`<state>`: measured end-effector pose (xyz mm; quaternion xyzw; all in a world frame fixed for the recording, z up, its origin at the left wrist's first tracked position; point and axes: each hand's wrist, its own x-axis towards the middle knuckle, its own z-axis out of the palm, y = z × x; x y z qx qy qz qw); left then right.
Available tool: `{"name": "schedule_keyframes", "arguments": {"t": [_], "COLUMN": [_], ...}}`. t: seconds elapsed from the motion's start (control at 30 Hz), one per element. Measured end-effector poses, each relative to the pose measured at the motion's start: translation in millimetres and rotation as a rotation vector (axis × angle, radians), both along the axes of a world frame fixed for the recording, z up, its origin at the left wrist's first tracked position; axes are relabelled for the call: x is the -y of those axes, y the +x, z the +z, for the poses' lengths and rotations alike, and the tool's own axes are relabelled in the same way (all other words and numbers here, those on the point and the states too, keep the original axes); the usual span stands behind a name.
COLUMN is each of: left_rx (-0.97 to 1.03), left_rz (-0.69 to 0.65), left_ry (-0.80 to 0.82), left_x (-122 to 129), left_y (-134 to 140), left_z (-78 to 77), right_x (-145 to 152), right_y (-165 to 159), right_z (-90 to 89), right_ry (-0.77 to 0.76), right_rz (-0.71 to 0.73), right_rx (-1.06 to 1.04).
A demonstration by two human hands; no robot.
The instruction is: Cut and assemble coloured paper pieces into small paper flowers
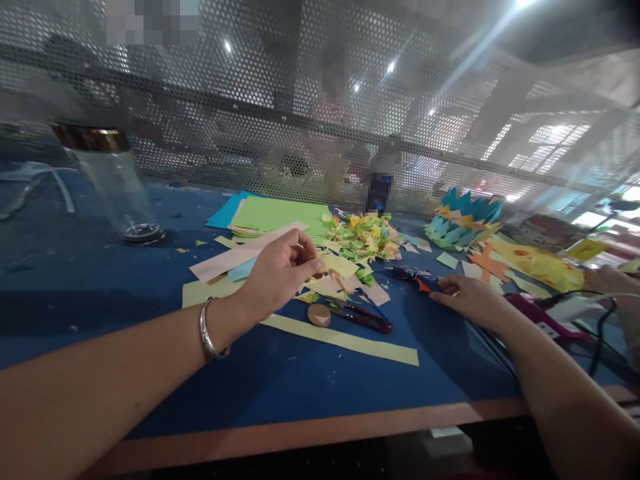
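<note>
Perforated metal panelling (pixel 225 100) is standing behind our blue bench (pixel 280 400). Our left hand (pixel 285 270) is showing a narrow grip beside a yellow scrap (pixel 341 265); we cannot tell whether it is pinching paper. Our right hand (pixel 467 298) is reaching the near end of a dark-and-orange tool (pixel 413 275), its hold unclear. Red-handled snips (pixel 370 325) and a round disc (pixel 319 316) are lying between the hands, clippings (pixel 367 237) and green sheets (pixel 283 213) beyond.

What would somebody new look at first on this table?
Probably the heap of yellow and green paper scraps, in the middle beyond the left hand. Then maybe the zigzag-topped blue, orange and green paper at right, past the right hand, or the gold-lidded jar at far left.
</note>
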<state>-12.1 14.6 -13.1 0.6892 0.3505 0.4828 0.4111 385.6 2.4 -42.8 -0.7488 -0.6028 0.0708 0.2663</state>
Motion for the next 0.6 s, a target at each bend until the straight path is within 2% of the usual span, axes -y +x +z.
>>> {"name": "schedule_keyframes", "arguments": {"t": [0.13, 0.3, 0.33, 0.4, 0.47, 0.6], "left_rx": [-0.039, -0.028, -0.03, -0.036, -0.036, -0.02], "left_rz": [0.001, -0.024, -0.026, -0.027, -0.03, -0.048], "left_ry": [0.034, 0.038, 0.037, 0.026, -0.007, -0.098], "left_x": [0, -3, -2, -1, 1, 7], "left_y": [0, -1, -1, 0, 0, 3], "left_z": [0.0, -2.8, -3.1, -2.9, -1.7, 1.4], "right_x": [4, 36, 43, 54, 62, 74], "right_y": [-6, -15, -18, -25, -36, -67], "right_z": [-0.4, 11.3, 15.2, 22.5, 27.7, 29.7], "right_ry": [-0.001, 0.048, 0.047, -0.006, -0.015, 0.04], "right_rz": [0.054, 0.188, 0.226, 0.348, 0.367, 0.379], "right_rx": [-0.199, -0.489, -0.563, -0.86, -1.062, -1.219]}}
